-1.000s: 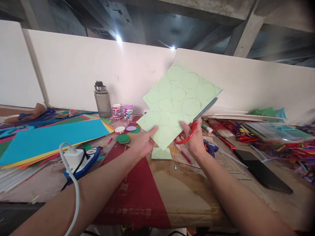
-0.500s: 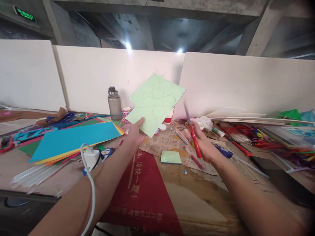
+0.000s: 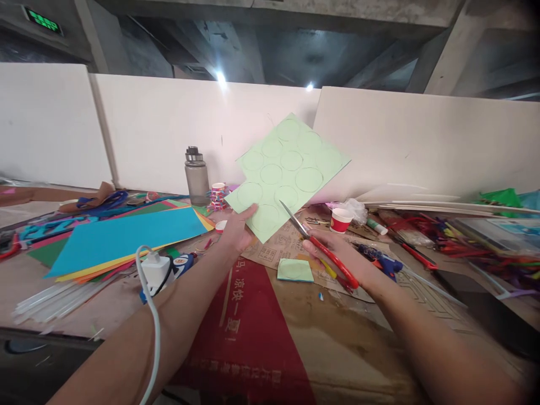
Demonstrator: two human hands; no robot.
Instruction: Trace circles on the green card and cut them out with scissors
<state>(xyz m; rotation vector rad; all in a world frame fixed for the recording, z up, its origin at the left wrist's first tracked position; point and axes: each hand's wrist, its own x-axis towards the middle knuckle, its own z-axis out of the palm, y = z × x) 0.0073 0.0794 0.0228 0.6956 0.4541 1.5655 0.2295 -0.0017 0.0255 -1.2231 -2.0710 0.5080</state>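
Pale green sheet [image 3: 295,160] up in the air above the tabletop [image 3: 346,343], pencilled with circle outlines, one corner notched away at the left. Left hand [image 3: 240,230] has it by the lower-left end, grip clamped, thumb flat on the marked face. From that grip the sheet reaches away, up and to the right; long axis runs the same way — low left to high right.

Right hand [image 3: 327,246] closed around red-handled scissors [image 3: 336,262], handles toward the wearer, blades pointing up-left, roughly crosswise to the sheet's long axis. Blades look together or nearly so. Tip overlaps the sheet's lower part in this view; contact cannot be told. Left hand is the nearer of the two — its thumb is on the paper.

Below, a small green square [image 3: 295,270] lies flat, well apart from both hands.

Containers: paper cup [image 3: 341,220], red and white, upright just beyond the right hand, contents not discernible. Grey bottle [image 3: 196,180] upright by the white panel [image 3: 147,124], lid on, contents unclear. Clear plastic box [image 3: 485,233] far right, too blurred to read inside
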